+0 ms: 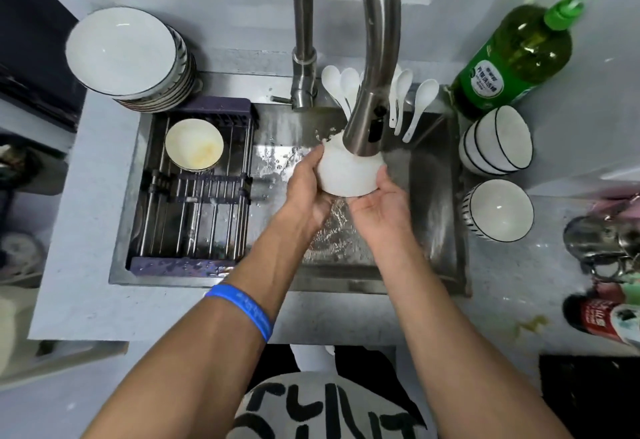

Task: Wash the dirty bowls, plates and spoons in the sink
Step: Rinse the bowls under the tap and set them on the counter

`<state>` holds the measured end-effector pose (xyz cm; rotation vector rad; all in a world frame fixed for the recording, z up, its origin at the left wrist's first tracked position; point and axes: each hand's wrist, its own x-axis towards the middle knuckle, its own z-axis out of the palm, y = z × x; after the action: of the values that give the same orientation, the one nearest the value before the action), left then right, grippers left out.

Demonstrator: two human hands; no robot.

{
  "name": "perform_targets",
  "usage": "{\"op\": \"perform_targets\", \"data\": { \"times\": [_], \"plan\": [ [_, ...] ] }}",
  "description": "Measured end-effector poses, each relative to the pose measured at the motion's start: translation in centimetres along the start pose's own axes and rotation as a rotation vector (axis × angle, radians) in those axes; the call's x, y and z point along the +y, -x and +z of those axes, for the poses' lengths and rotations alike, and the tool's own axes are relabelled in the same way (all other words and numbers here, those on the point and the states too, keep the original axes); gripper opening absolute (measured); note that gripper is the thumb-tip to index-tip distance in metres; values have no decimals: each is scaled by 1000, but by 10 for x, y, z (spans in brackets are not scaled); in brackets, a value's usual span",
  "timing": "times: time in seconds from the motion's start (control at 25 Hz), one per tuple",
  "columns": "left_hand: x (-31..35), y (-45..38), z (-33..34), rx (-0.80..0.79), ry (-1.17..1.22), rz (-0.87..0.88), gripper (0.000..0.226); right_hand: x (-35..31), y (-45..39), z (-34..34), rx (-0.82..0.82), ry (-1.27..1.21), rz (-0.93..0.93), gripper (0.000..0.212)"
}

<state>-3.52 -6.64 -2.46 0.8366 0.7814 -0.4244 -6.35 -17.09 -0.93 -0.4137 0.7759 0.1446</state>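
Gripping a white bowl (pixel 348 175) between both hands under the faucet (pixel 370 92), left hand (pixel 306 189) curling round its 9 o'clock side, right hand (pixel 381 201) cupping it from 5 o'clock, water splashing into the sink (pixel 433 196). Sitting at 9 o'clock on the rack (pixel 194 189), a stained bowl (pixel 194 144). Leaning at 12 o'clock, white spoons (pixel 412 99). Standing on the tabletop (pixel 86 265): stacked plates (pixel 128 54) at 10 o'clock, stacked bowls (pixel 495 141) at 3 o'clock, a green soap bottle (pixel 512 58) at 2 o'clock.
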Motion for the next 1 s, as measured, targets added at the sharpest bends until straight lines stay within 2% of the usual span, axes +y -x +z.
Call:
{"op": "perform_targets", "data": {
  "times": [0.08,0.2,0.28,0.4,0.44,0.52,0.6,0.68,0.76,0.88,1.0],
  "plan": [
    [-7,2,1,51,-6,-14,36,-2,6,-1,46,20,19,22],
    [-14,1,4,69,-183,-71,27,-16,12,-14,210,167,24,18],
    [-18,4,2,63,-244,-110,24,-23,20,-18,313,271,52,28],
    [-29,12,4,66,-362,-133,16,-40,41,-17,309,321,-7,31],
    [-34,13,4,54,-366,-138,15,-51,50,-16,295,420,-87,26],
    [-42,14,9,-4,-343,-149,19,-77,67,-21,339,961,-386,9],
    [-45,12,13,-1,-356,-140,14,-102,73,-37,401,1606,-691,19],
    [-49,11,16,17,-395,-136,12,-124,67,-58,470,1993,-776,24],
    [-53,10,16,26,-409,-135,15,-142,52,-80,528,2178,-687,24],
    [-55,9,11,47,-442,-129,17,-155,37,-101,555,2235,-589,24],
    [-53,7,4,75,-418,-127,15,-151,27,-111,509,2287,-522,25]
  ]
}}
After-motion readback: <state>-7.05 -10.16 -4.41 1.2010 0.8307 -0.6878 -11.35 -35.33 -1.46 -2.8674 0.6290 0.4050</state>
